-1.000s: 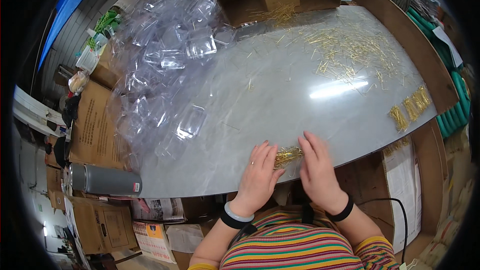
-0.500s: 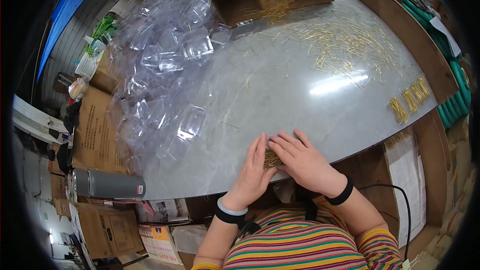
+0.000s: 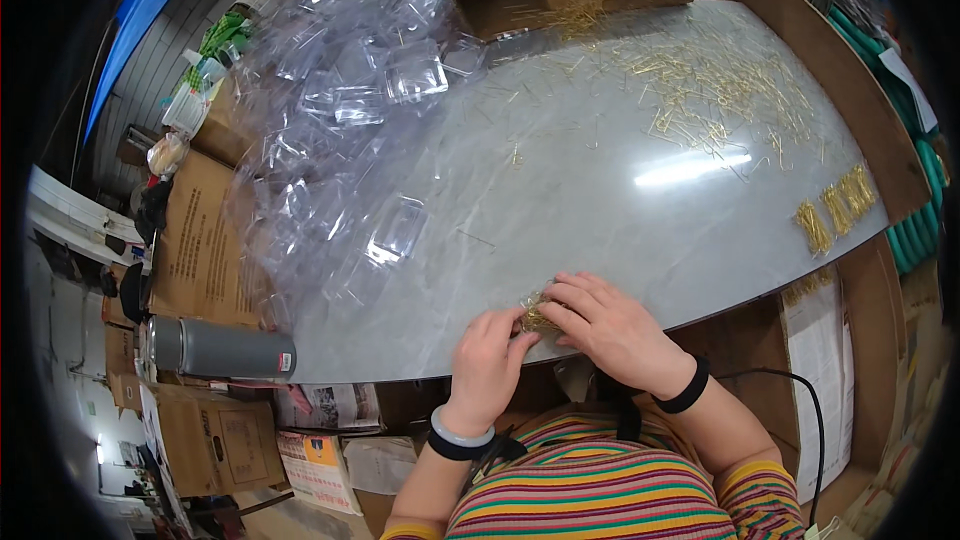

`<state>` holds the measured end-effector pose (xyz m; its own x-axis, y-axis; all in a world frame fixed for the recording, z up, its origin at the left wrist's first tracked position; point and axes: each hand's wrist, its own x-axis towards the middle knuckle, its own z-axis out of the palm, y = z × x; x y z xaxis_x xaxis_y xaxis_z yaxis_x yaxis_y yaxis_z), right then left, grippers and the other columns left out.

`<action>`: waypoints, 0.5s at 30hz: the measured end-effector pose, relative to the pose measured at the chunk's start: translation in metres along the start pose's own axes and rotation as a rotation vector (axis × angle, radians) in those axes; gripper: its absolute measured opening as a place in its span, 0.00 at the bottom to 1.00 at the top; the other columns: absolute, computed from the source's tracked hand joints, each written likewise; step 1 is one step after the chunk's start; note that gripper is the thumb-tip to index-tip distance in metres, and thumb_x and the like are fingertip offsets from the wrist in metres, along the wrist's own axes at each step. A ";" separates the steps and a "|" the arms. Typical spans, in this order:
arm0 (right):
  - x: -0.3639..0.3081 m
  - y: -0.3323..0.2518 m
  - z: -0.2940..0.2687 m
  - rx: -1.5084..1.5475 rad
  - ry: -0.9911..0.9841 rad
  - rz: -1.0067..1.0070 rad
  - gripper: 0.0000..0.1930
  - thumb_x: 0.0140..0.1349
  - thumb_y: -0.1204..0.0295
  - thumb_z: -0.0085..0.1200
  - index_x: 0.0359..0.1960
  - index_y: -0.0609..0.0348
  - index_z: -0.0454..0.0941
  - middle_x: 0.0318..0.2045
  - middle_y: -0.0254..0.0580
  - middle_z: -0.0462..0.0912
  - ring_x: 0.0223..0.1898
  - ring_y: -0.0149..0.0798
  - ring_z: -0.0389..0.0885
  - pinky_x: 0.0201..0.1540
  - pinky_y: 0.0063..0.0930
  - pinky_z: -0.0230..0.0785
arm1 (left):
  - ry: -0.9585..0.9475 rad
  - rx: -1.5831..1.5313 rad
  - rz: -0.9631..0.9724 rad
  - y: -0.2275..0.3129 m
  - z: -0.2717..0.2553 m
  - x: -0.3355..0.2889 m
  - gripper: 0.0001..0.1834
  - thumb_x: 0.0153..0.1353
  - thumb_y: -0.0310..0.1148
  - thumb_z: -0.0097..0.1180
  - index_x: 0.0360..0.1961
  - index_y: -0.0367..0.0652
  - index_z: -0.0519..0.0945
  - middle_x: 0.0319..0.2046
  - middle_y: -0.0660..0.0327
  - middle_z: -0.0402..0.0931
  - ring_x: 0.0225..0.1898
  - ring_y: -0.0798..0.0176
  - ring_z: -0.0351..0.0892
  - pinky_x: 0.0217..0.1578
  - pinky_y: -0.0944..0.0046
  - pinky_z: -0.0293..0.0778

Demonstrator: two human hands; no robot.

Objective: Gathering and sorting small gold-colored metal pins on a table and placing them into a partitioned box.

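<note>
At the table's near edge, my two hands close in on a small bundle of gold wire hooks (image 3: 536, 313). My left hand (image 3: 484, 360) pinches the bundle's left end between its thumb and curled fingers. Over the other end lies my right hand (image 3: 606, 328), its fingers bent around the hooks and hiding part of them. Loose gold hooks (image 3: 715, 90) are scattered thickly over the far right of the grey table (image 3: 520, 220). Several gathered bundles (image 3: 835, 210) lie in a row by the table's right edge.
Clear plastic boxes (image 3: 415, 75) heap up on the left side. A grey bottle (image 3: 225, 348) lies sideways at the near left corner. An open cardboard box (image 3: 480, 0) stands at the back with more hooks before it. A wooden border (image 3: 850, 70) runs along the right.
My left fingers have gone from stretched out to curled, and that hand has drawn slightly nearer to me. More of the bundle shows between my hands. The whole view has shifted a little.
</note>
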<state>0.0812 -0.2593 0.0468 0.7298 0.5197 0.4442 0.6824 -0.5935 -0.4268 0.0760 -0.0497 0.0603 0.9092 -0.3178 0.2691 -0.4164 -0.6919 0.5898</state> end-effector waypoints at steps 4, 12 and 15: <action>-0.001 -0.001 -0.003 0.017 -0.015 0.053 0.23 0.59 0.71 0.61 0.57 0.61 0.72 0.57 0.48 0.73 0.61 0.51 0.72 0.66 0.42 0.65 | 0.049 -0.045 0.025 -0.001 0.011 0.009 0.13 0.59 0.24 0.65 0.45 0.36 0.80 0.32 0.54 0.78 0.29 0.55 0.79 0.34 0.61 0.77; -0.011 -0.001 -0.015 0.421 0.138 0.239 0.24 0.62 0.81 0.56 0.60 0.65 0.67 0.63 0.56 0.66 0.62 0.60 0.69 0.64 0.43 0.66 | -0.057 0.030 0.157 0.006 0.002 0.012 0.36 0.57 0.34 0.69 0.64 0.36 0.67 0.63 0.44 0.65 0.67 0.39 0.61 0.65 0.45 0.61; -0.023 -0.017 -0.015 0.364 0.274 0.418 0.26 0.62 0.86 0.47 0.63 0.65 0.64 0.66 0.61 0.60 0.65 0.63 0.65 0.66 0.44 0.64 | -0.204 0.067 0.223 0.007 0.013 0.021 0.43 0.57 0.37 0.69 0.69 0.34 0.61 0.69 0.42 0.58 0.74 0.36 0.50 0.72 0.41 0.50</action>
<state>0.0521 -0.2708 0.0557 0.9344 0.0828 0.3466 0.3463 -0.4400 -0.8285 0.0922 -0.0697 0.0597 0.7794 -0.5852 0.2237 -0.6107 -0.6300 0.4798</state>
